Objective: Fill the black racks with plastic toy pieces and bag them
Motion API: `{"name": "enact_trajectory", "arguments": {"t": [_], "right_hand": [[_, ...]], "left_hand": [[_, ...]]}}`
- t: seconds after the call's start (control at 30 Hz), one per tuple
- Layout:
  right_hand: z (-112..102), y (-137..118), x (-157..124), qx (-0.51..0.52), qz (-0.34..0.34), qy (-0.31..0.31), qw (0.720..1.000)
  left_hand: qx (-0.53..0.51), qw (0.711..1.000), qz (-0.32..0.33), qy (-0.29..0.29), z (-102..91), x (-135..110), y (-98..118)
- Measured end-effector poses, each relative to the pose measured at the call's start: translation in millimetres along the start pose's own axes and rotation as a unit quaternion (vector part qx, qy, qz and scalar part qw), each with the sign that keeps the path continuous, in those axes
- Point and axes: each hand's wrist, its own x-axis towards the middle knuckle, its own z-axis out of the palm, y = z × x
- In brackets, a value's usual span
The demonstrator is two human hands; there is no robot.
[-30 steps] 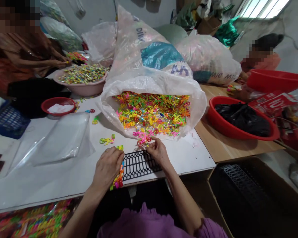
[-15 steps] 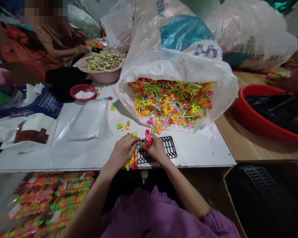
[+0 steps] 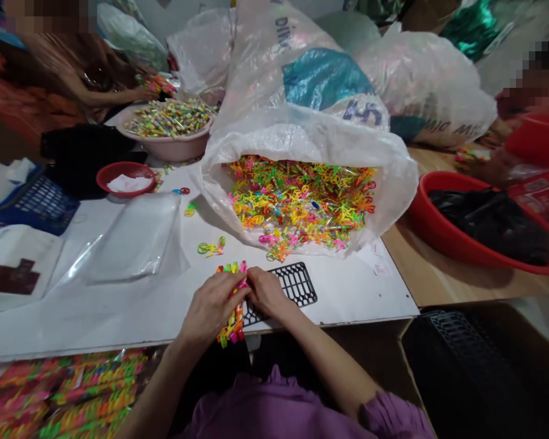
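Observation:
A black plastic grid tray lies at the table's front edge. Bright plastic pieces in several colours stand packed in rows over its left part. My left hand curls over these rows, with its fingers closed against them. Close beside it, my right hand is closed at the rows' right side, where a pink piece shows by its fingertips. Its fingers partly hide what they pinch. Beyond the hands, a white sack gapes toward me, full of loose looped plastic pieces.
A few loose pieces lie left of the sack. Clear plastic bags, a small red bowl and a pink basin are leftward. A red tub stands right. Co-workers sit at both far sides. Filled packets lie below.
My right hand has brought the pink piece left to the rows beside my left hand. The head view has turned slightly, showing more of the right side.

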Motion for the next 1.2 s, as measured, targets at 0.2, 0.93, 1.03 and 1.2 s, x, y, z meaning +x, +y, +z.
{"name": "enact_trajectory", "arguments": {"t": [0.2,0.93,1.03,1.2], "right_hand": [[-11,11,9,0.069,-0.044,-0.058,0.995],[-102,54,75,-0.290,-0.077,-0.023,0.954],[-103,53,99,-0.312,-0.115,-0.066,0.941],[-85,48,104,-0.332,-0.102,0.005,0.938]], "left_hand": [[0.020,1.000,0.000,-0.002,-0.6,0,-1],[0.009,0.998,0.068,-0.009,-10.0,-17,-5],[0.012,0.997,0.076,0.006,-11.9,-21,-2],[0.016,0.997,0.075,0.028,-12.4,-23,0]]}}
